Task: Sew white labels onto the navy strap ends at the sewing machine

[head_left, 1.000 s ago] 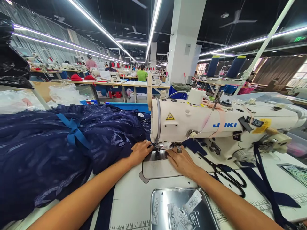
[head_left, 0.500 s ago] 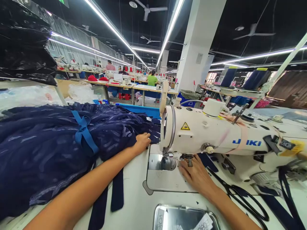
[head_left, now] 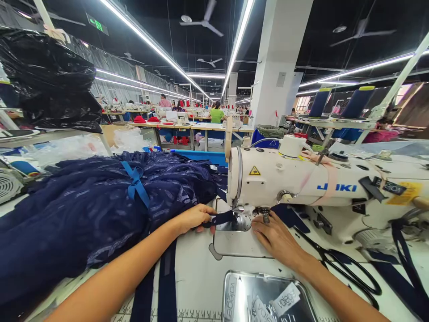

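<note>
My left hand [head_left: 197,218] is closed on the end of a navy fabric strip [head_left: 223,218], which runs right to the needle area of the white sewing machine [head_left: 268,174]. On the machine bed [head_left: 234,243], my right hand [head_left: 278,237] lies palm down to the right of the presser foot, fingers extended, fingertips partly behind the machine head. Another navy fabric piece [head_left: 291,218] lies behind that hand. Left of the machine is a heap of navy garments [head_left: 100,219], tied with a blue ribbon [head_left: 136,182].
Black scissors [head_left: 338,264] lie beside my right forearm. A metal tin [head_left: 231,290] with labels sits at the table's front. Navy straps [head_left: 167,286] hang near my left forearm. Thread cones [head_left: 355,105] stand behind the machine; people work at distant tables.
My left hand has come from the heap's edge toward the needle and now holds the navy strip there. My right hand stays beside the presser foot. The view has shifted slightly.
</note>
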Action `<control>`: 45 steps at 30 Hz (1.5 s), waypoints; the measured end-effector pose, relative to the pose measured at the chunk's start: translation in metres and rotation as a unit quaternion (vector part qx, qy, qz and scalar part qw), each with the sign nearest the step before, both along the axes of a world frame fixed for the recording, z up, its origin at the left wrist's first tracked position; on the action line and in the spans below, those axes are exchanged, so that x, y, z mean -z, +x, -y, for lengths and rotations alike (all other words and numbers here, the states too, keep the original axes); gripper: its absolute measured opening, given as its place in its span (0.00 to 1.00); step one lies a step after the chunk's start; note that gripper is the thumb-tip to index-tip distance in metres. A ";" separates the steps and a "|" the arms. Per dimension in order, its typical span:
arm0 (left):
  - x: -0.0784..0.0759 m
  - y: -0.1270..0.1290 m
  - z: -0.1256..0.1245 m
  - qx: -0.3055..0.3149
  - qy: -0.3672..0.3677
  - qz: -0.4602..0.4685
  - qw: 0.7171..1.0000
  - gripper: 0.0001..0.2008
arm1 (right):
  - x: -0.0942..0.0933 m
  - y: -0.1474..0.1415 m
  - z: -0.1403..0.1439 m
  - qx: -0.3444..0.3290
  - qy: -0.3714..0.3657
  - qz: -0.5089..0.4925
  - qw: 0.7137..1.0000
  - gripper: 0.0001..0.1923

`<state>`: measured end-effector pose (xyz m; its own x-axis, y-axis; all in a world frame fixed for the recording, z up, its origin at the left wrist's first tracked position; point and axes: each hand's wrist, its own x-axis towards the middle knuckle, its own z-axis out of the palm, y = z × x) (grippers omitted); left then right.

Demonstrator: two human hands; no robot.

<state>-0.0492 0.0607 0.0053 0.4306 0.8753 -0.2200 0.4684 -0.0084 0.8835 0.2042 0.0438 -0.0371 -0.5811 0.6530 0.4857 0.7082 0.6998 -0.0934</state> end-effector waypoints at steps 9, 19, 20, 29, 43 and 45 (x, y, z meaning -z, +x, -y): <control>-0.001 -0.017 0.023 0.042 -0.101 0.075 0.991 0.11 | -0.017 -0.016 0.018 -0.069 -0.121 -0.032 0.990 0.14; 0.000 -0.014 0.030 0.057 -0.064 0.068 0.994 0.12 | -0.007 -0.044 0.011 0.030 -0.293 -0.209 0.932 0.16; 0.000 -0.014 0.031 0.058 -0.063 0.069 0.994 0.12 | -0.006 -0.047 0.008 0.035 -0.311 -0.225 0.923 0.16; 0.008 -0.010 0.035 0.008 -0.035 0.092 0.995 0.07 | -0.008 -0.054 0.001 0.018 -0.414 -0.310 0.856 0.06; 0.017 -0.007 0.035 -0.021 -0.036 0.109 0.993 0.07 | -0.003 -0.049 0.001 0.027 -0.415 -0.315 0.853 0.07; 0.017 -0.007 0.035 -0.023 -0.035 0.110 0.993 0.07 | -0.003 -0.049 0.002 0.027 -0.416 -0.316 0.852 0.07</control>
<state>-0.0557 0.0254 -0.0115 0.4351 0.8812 -0.1850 0.2619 0.0728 0.9624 0.1550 0.0416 -0.0339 -0.3326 0.9419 0.0461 0.3620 0.1727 -0.9160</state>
